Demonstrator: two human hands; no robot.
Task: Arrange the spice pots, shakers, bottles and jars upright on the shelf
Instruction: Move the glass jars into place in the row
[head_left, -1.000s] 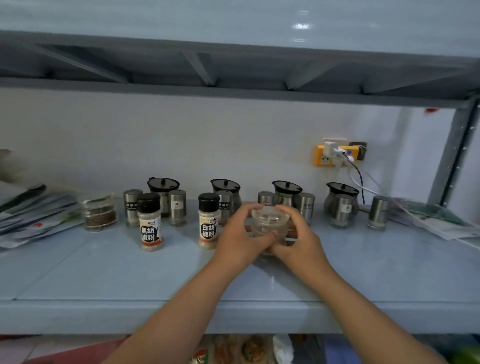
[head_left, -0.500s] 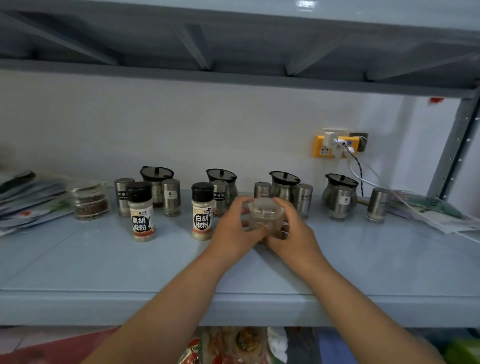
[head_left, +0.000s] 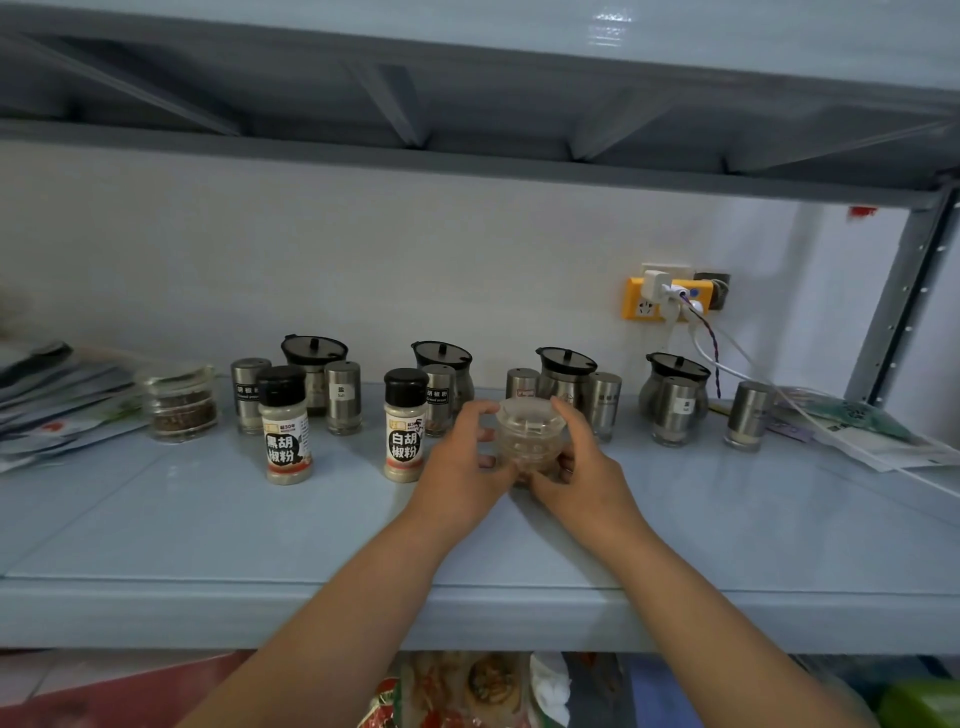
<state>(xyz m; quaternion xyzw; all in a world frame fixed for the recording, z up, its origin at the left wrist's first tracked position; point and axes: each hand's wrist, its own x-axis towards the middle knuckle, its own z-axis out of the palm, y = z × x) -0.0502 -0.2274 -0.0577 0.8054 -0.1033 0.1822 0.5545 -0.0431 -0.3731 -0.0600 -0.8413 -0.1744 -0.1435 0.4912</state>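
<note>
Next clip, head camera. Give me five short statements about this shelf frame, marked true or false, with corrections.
1. The left hand and right hand both grip the clear jar. True.
2. The black-capped bottles lie on their sides. False: the black-capped bottles stand upright.
3. Four black-lidded steel pots stand along the back. True.
4. The glass jar of dark spice is right of the hands. False: it stands far left, beside the papers.
5. Nothing is plugged into the yellow socket. False: a white charger sits in it.

Brushed-metal shakers (head_left: 604, 405), glossy shelf (head_left: 208, 519)
</note>
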